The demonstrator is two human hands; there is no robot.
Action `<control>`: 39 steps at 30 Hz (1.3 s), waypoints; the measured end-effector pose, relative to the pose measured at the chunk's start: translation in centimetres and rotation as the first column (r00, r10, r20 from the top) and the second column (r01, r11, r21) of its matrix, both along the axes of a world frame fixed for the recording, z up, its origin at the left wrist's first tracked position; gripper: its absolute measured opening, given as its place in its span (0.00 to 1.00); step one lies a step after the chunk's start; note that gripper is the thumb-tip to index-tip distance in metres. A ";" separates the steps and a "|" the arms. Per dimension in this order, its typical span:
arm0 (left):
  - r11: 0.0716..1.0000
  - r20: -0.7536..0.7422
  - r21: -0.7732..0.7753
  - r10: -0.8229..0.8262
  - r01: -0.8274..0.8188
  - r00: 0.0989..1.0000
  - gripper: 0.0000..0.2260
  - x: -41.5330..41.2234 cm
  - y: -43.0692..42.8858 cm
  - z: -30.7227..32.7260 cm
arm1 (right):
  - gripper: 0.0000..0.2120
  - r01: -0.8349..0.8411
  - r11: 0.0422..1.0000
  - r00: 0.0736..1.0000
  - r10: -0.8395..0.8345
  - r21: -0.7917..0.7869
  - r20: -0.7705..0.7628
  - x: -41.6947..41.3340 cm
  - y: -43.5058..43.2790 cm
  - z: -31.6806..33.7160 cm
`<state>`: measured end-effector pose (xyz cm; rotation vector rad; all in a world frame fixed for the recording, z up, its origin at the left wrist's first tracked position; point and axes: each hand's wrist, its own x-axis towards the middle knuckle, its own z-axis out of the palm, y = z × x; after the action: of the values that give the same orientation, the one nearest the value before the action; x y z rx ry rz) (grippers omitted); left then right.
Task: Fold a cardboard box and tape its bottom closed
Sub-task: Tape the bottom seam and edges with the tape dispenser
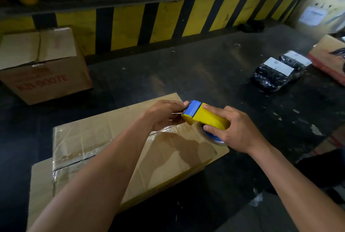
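the dark floor (205, 75) carries the cardboard box (89, 142) at near centre, with its taped flap seam facing up. a second box (44, 65) stands far left. wrapped black parcels (280, 71) lie far right. both forearms reach forward over the cardboard box. the right hand (237, 131) is clamped on the yellow tape dispenser (207, 116) above the box's far right corner, one digit along the top and another against the tape roll (214, 138). the left hand (162, 116), fingers curled, pinches the dispenser's blue front end.

Right hand (235, 129) grips tape dispenser (205, 115) over cardboard box (93, 138); left hand (166, 116) pinches dispenser's blue end.
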<state>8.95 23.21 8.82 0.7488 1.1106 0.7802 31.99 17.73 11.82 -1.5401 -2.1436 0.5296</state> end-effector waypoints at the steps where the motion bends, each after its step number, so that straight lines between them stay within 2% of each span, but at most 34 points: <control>1: 1.000 0.038 -0.027 -0.001 0.002 0.999 0.08 -0.2 0.2 0.0 | 0.30 0.005 1.000 1.000 -0.005 0.004 -0.013 -0.2 0.1 0.2; 4: 0.996 0.138 -0.088 0.000 0.012 0.990 0.07 -0.8 0.8 0.2 | 0.30 0.011 1.000 0.999 -0.010 0.021 -0.051 -0.7 0.3 0.7; 10: 0.994 0.107 -0.091 -0.052 0.062 0.993 0.07 -1.7 2.0 -0.4 | 0.30 0.006 1.000 0.998 -0.006 -0.008 -0.059 -1.3 1.2 0.8; 13: 0.992 0.025 -0.024 -0.122 0.123 0.992 0.08 -2.3 2.3 -0.6 | 0.30 -0.001 1.000 0.999 0.000 -0.029 -0.036 -1.6 1.3 0.7; 16: 0.985 -0.145 0.047 -0.156 0.164 0.977 0.09 -2.7 2.9 -0.7 | 0.30 0.006 0.998 1.000 -0.007 -0.058 -0.010 -2.2 1.5 0.3; 21: 0.951 -0.434 0.176 -0.156 0.253 0.887 0.12 -3.3 5.1 -1.0 | 0.29 0.071 0.993 0.997 -0.074 -0.095 -0.024 -4.3 1.7 0.2; 25: 0.904 -0.579 0.261 -0.135 0.339 0.804 0.14 -3.2 7.6 -1.1 | 0.30 0.134 0.989 0.991 -0.135 -0.064 -0.004 -6.3 2.2 0.0; 29: 0.876 -0.620 0.298 -0.123 0.378 0.775 0.07 -3.6 10.0 -2.6 | 0.30 0.156 0.985 0.987 -0.153 -0.066 0.050 -7.4 2.5 0.3; 33: 0.872 -0.609 0.308 -0.127 0.381 0.783 0.07 -4.4 12.2 -3.4 | 0.29 0.172 0.983 0.984 -0.169 -0.061 0.046 -7.6 2.6 0.2; 37: 0.835 -0.703 0.310 -0.121 0.454 0.701 0.04 -4.4 14.4 -3.3 | 0.28 0.175 0.982 0.983 -0.170 -0.071 0.072 -8.4 3.7 -0.1; 39: 0.819 -0.709 0.321 -0.124 0.475 0.694 0.04 -4.3 15.1 -3.4 | 0.27 0.184 0.980 0.981 -0.178 -0.078 0.075 -8.7 4.3 -0.4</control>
<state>4.67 38.28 5.39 1.7107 1.3751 0.4899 23.27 22.04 11.42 -1.8026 -2.0255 0.5191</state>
